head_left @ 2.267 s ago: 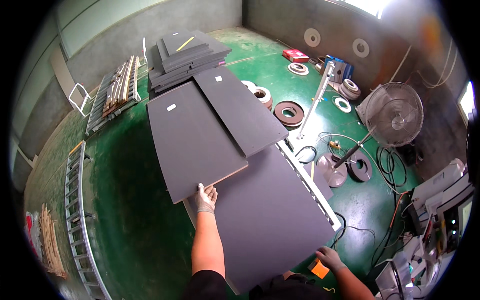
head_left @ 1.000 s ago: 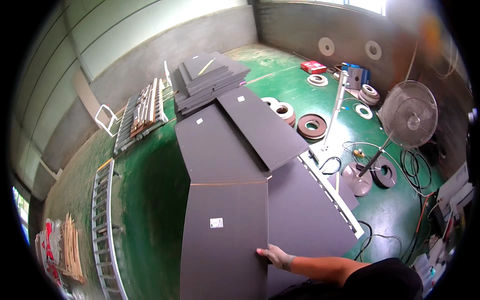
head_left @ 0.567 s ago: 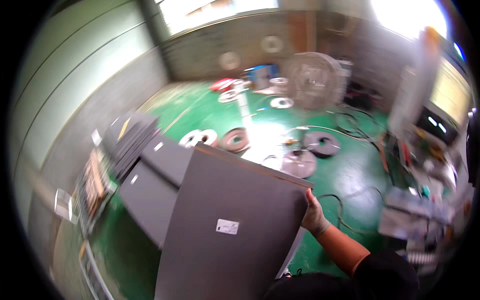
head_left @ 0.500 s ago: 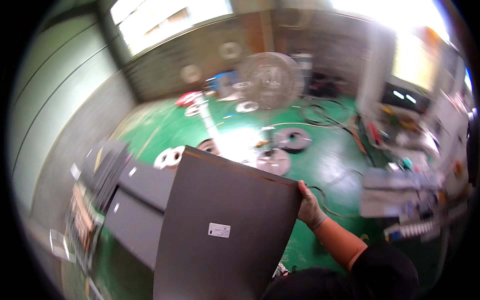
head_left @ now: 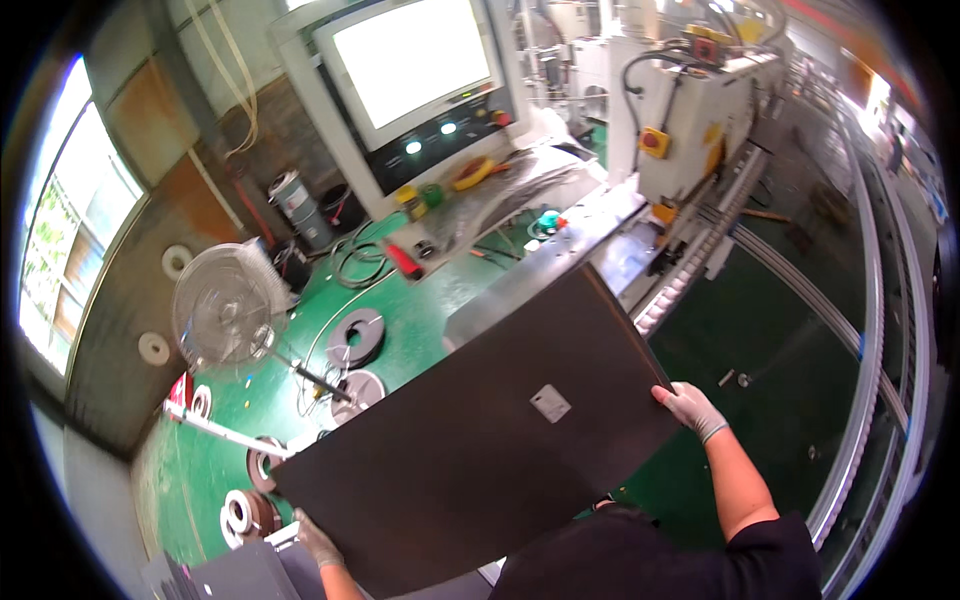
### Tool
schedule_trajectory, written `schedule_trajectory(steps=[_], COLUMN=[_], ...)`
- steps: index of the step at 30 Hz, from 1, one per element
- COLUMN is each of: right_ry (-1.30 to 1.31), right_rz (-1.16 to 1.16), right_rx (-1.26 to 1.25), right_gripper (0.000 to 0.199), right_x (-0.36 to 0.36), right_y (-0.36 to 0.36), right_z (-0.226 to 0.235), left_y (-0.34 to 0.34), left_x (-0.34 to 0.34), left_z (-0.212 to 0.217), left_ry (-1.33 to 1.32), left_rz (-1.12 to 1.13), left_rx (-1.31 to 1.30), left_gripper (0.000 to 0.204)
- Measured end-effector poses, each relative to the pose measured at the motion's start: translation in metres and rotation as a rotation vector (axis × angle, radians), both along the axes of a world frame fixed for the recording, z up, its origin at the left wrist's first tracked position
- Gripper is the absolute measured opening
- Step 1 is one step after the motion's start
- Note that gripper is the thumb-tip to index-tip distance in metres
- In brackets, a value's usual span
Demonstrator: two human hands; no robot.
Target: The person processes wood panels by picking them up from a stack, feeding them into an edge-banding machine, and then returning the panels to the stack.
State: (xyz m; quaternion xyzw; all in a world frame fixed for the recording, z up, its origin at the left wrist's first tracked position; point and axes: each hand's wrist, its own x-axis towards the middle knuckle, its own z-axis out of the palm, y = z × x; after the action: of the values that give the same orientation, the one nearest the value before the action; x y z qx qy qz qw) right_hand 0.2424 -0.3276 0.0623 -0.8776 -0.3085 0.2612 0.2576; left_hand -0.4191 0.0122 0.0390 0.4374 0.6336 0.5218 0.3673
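A large dark grey rectangular panel (head_left: pixel 450 460) with a small white label (head_left: pixel 550 403) is held tilted across my front. My right hand (head_left: pixel 692 408), in a pale glove, grips the panel's right edge with the thumb on the upper face. At its lower left edge is my left hand (head_left: pixel 318 538), gloved too and closed on the rim; some of those fingers are hidden under the panel. The panel's far corner overlaps the view of a metal machine bed (head_left: pixel 540 290).
A standing fan (head_left: pixel 230 310) and rolls of edge banding (head_left: pixel 355 337) stand on the green floor to the left. Ahead is a machine with a bright screen (head_left: pixel 412 65). A roller conveyor rail (head_left: pixel 690 270) runs at the right. More grey panels (head_left: pixel 235 575) lie at lower left.
My view has swung right, from the wall and stacked panels toward the machine and conveyor. The panel has turned with me, and my left hand now shows on its edge.
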Motion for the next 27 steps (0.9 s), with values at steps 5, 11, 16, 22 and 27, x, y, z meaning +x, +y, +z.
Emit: schedule_trajectory(steps=[5,11,16,22,27], right_ry=[0.100,0.067,0.228,0.281,0.305], right_rz=[-0.851,-1.284,-1.666,-1.716,-1.703], right_rx=[0.316,0.320,0.531,0.657,0.629], right_gripper=[0.059,0.063,0.067,0.075,0.068], right_x=[-0.027,-0.126,-0.213,-0.244,-0.229], right_y=[-0.163,-0.255,-0.270,-0.301,-0.316], right_z=[-0.122,-0.180,-0.195,-0.175,-0.118], left_y=[0.067,0.101,0.067,0.019,0.009], left_x=[0.178,0.386,0.519,0.546,0.475], left_z=[0.004,0.038,0.048,0.001,0.005], left_ry=[0.135,0.758,0.829,0.986,1.043], left_rz=[-0.517,-0.912,-1.107,-1.235,-1.282], left_rx=[0.079,0.419,0.226,0.576,0.714], left_gripper=[0.051,0.041,0.050,0.067,0.070])
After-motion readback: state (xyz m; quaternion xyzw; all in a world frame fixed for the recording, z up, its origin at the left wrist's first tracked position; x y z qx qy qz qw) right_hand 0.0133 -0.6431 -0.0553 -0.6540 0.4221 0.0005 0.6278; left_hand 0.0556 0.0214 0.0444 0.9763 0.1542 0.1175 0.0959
